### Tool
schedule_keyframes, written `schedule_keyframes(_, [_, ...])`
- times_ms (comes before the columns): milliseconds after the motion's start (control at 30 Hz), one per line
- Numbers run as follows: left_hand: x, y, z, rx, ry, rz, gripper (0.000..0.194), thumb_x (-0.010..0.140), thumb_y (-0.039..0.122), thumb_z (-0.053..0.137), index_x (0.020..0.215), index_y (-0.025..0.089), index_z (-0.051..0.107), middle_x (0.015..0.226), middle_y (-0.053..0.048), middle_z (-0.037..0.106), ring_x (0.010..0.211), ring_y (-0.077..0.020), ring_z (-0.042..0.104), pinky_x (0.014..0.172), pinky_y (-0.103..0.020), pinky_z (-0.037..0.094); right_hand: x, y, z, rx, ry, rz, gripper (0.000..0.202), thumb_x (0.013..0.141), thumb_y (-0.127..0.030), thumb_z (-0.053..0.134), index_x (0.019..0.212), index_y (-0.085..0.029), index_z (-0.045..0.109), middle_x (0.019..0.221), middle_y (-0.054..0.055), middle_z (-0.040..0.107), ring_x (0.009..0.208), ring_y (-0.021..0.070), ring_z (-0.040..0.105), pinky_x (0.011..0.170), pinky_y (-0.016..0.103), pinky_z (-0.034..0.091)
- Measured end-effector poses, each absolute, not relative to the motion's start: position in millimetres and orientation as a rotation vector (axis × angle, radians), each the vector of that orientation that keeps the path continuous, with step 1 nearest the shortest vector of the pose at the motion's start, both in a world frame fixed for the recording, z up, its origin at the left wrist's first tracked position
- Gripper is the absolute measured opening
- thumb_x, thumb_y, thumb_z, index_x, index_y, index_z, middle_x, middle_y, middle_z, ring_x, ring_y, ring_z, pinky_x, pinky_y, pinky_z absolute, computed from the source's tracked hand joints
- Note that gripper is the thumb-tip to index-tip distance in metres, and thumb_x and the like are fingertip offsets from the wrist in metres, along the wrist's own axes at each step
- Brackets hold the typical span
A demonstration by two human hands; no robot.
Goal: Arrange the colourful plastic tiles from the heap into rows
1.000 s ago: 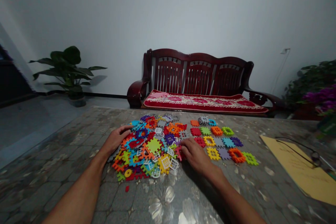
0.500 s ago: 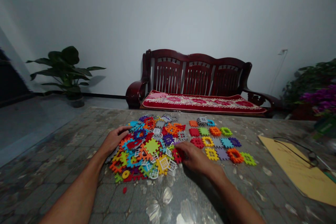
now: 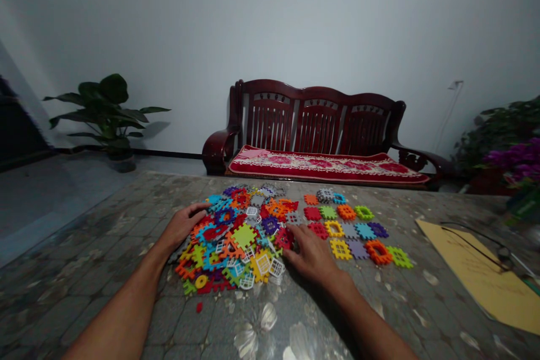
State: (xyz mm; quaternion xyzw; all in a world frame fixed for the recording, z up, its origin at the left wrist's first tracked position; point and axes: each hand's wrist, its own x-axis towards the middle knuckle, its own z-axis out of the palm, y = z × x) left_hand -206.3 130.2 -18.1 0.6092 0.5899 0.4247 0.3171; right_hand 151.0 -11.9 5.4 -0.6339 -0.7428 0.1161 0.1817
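A heap of colourful interlocking plastic tiles [image 3: 236,236] lies on the patterned table [image 3: 105,247]. My left hand [image 3: 181,228] rests open against the heap's left edge, its fingers touching orange and blue tiles. At the heap's right edge, the fingertips of my right hand [image 3: 312,256] pinch a red tile [image 3: 283,238]. Just right of that hand, several single tiles [image 3: 350,230] lie flat in neat rows, each a different colour.
A small red piece [image 3: 198,307] lies loose in front of the heap. A yellow envelope [image 3: 476,270] with a black cord [image 3: 472,236] on it sits at the right. Beyond the table stand a dark wooden bench [image 3: 316,135], a potted plant [image 3: 107,107] and purple flowers [image 3: 514,157].
My right hand has shifted slightly left and away from me, carrying the red tile onto the heap's right edge. The left hand has stayed put.
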Motion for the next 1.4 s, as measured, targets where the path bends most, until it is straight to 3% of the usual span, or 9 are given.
schedule_keyframes(367, [-207, 130, -16, 1.609, 1.549, 1.118, 0.051, 0.061, 0.061, 0.073, 0.094, 0.023, 0.084, 0.106, -0.008, 0.085, 0.099, -0.0331, 0.078, 0.091, -0.042, 0.059, 157, -9, 6, -1.751, -2.133, 0.344, 0.07, 0.083, -0.033, 0.076, 0.148, -0.019, 0.056, 0.139, 0.014, 0.065, 0.125, 0.0315, 0.06, 0.106, 0.04, 0.045])
schedule_keyframes(600, [-207, 129, -16, 1.623, 1.55, 1.136, 0.057, 0.059, 0.066, 0.074, 0.097, 0.023, 0.083, 0.112, -0.009, 0.084, 0.107, -0.0344, 0.076, 0.098, -0.043, 0.057, 155, -10, 6, -1.756, -2.146, 0.381, 0.055, 0.086, -0.023, 0.069, 0.141, -0.023, 0.062, 0.133, 0.012, 0.067, 0.124, 0.0292, 0.06, 0.105, 0.039, 0.046])
schedule_keyframes(833, [-210, 130, -15, 1.685, 1.576, 1.112, 0.067, 0.062, 0.066, 0.073, 0.11, 0.02, 0.081, 0.127, -0.014, 0.079, 0.113, -0.0365, 0.073, 0.105, -0.046, 0.054, 160, -4, -3, -1.557, -1.995, 0.481, 0.061, 0.081, -0.012, 0.066, 0.141, -0.019, 0.062, 0.137, 0.012, 0.065, 0.126, 0.0262, 0.06, 0.109, 0.038, 0.047])
schedule_keyframes(1033, [-209, 132, -17, 1.675, 1.565, 1.124, 0.063, 0.059, 0.067, 0.075, 0.104, 0.023, 0.082, 0.126, -0.013, 0.079, 0.116, -0.0376, 0.072, 0.105, -0.045, 0.054, 206, 18, 2, -1.506, -1.792, 0.562, 0.074, 0.073, -0.006, 0.066, 0.144, -0.022, 0.059, 0.132, 0.009, 0.067, 0.112, 0.023, 0.066, 0.096, 0.038, 0.055])
schedule_keyframes(1233, [-209, 133, -18, 1.665, 1.578, 1.098, 0.058, 0.058, 0.067, 0.075, 0.099, 0.027, 0.082, 0.119, -0.009, 0.082, 0.108, -0.0366, 0.075, 0.099, -0.043, 0.057, 268, 28, -2, -1.564, -1.764, 0.668, 0.084, 0.064, -0.005, 0.07, 0.145, -0.024, 0.059, 0.133, 0.008, 0.069, 0.121, 0.0265, 0.063, 0.106, 0.045, 0.051])
schedule_keyframes(1400, [-211, 136, -19, 1.7, 1.601, 1.05, 0.063, 0.06, 0.065, 0.072, 0.105, 0.021, 0.082, 0.12, -0.012, 0.082, 0.11, -0.0368, 0.074, 0.102, -0.045, 0.055, 286, 29, -26, -1.506, -1.763, 0.669, 0.084, 0.06, -0.006, 0.075, 0.142, -0.024, 0.064, 0.135, 0.01, 0.069, 0.125, 0.0308, 0.063, 0.112, 0.05, 0.046])
